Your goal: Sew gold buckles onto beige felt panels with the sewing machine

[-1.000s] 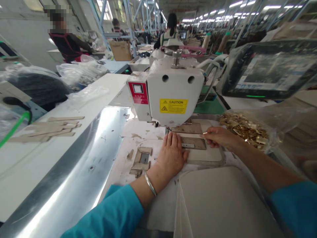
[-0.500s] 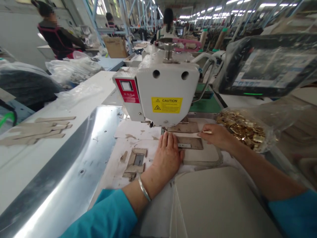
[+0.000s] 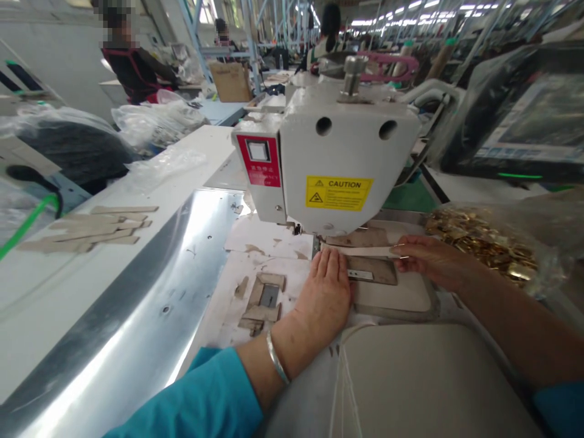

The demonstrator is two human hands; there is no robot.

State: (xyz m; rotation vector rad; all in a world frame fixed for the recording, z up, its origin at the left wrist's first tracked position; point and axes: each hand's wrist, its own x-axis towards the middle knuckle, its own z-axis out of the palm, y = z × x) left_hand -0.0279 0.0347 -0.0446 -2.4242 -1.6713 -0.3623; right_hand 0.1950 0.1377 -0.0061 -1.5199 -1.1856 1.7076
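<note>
My left hand (image 3: 323, 286) lies flat under the head of a white sewing machine (image 3: 337, 146), fingers stretched out and close together. Its fingertips press at the near end of a narrow beige strap (image 3: 365, 251), beside the needle area. With thumb and fingers closed, my right hand (image 3: 431, 261) pinches the strap's right end; a small metallic glint shows there, too small to name. Below the strap is a brown plate (image 3: 385, 271) with a metal strip, lying on a beige panel (image 3: 401, 298). A larger beige panel (image 3: 429, 371) lies closest to me.
Several loose beige strips (image 3: 100, 228) lie on the white table at left. A bag of gold metal fittings (image 3: 483, 243) sits at right, below a plastic-wrapped screen (image 3: 524, 121). A taped frame (image 3: 269, 296) is left of my hand. People sit farther back.
The whole view has shifted, so the machine and both hands appear farther right. My right hand still pinches the strap, and my left hand stays flat by the needle area.
</note>
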